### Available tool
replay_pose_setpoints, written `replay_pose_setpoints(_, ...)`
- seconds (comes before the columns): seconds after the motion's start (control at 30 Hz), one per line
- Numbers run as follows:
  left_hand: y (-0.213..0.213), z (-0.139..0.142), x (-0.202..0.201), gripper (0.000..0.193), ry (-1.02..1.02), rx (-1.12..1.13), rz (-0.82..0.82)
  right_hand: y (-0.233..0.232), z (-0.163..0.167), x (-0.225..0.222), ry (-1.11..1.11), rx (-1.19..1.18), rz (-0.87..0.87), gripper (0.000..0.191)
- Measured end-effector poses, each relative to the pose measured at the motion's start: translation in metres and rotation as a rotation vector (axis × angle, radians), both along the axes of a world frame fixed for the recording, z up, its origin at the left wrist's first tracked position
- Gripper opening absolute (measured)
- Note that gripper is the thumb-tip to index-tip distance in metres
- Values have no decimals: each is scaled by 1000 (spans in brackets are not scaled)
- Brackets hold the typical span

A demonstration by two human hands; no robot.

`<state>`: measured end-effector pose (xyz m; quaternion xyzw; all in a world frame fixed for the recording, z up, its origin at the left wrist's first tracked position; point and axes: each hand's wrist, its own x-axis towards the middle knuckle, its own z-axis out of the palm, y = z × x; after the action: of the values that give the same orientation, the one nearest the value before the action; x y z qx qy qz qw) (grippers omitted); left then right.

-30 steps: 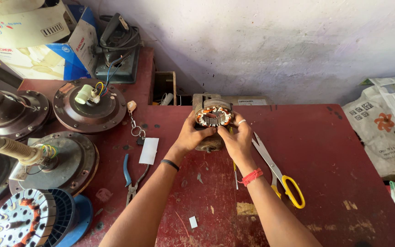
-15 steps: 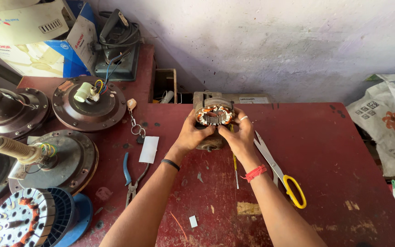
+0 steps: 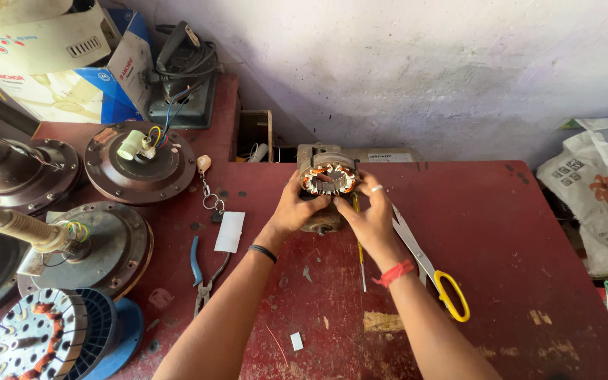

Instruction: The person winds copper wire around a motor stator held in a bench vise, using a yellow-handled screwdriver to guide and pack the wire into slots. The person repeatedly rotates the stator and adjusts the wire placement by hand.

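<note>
So both hands are on a small motor stator (image 3: 328, 179), the round laminated kind with copper-orange windings poking out of the slots. It sits toward the back of the red surface (image 3: 501, 239), just in front of a grey metal block by the wall. The left hand (image 3: 295, 208) wraps its left side and the right hand (image 3: 365, 213) the right, so the stator is pinched between them, fingers (image 3: 367, 186) of both hands curled and clamped onto its outer rim with the top face left open to view. There's a ring on one right finger, a red thread on that wrist and a black band on the left wrist.

Scissors with yellow handles (image 3: 436, 271) lie just right of the right forearm, and a thin screwdriver (image 3: 360, 257) lies under it. Blue-handled pliers (image 3: 204, 271) and a blank white slip of paper (image 3: 230, 231) are off to the left, near a key ring (image 3: 209, 190).

Packaging: a white and blue cardboard box (image 3: 58, 63) in the back left corner, printed in colour, and crumpled newspaper and printed white bags (image 3: 599, 190) piled at the right edge. Ceiling fan motor housings (image 3: 131, 165) crowd the left side.

Compared with half a second back, basically nothing has shifted; same grip, stator in the same spot.
</note>
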<state>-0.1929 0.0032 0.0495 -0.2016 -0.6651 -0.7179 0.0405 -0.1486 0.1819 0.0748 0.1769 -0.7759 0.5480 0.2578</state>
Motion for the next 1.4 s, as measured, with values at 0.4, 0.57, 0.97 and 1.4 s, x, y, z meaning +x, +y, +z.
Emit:
replay_pose_setpoints(0.4,-7,6,-3,45,-133,4,-123,-42,-21,49,-464,199,-223,14)
replay_pose_setpoints(0.57,-8,6,-1,43,-80,-47,-78,-38,-18,77,-505,172,-83,17)
replay_pose_setpoints(0.97,-11,8,-2,43,-151,-20,-132,5,8,177,-642,542,814,15)
replay_pose_setpoints(1.4,-9,10,2,45,-259,51,-144,-21,35,67,17,672,62,31)
